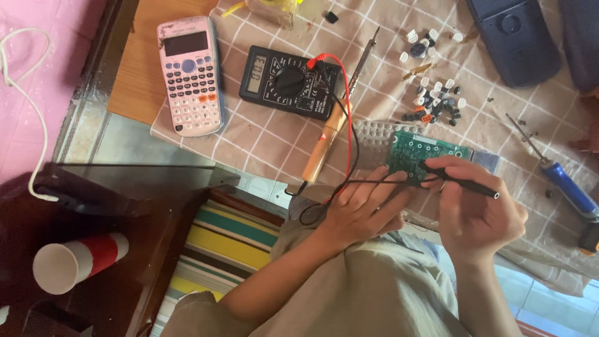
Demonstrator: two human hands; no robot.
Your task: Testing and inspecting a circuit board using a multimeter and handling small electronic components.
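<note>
checked cloth [262,143] under green board [424,150]; right fingers [446,178] pinch black probe [465,184], left fingers [380,196] flat, open

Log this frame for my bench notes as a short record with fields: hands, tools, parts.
left hand: flat beside the green circuit board, at a thin black probe
right hand: fingers grip a black probe, tip on the board
meter: black multimeter with red and black leads
tools: soldering iron, blue screwdriver
parts: small loose components on the checked cloth
other: calculator, paper cup
</note>
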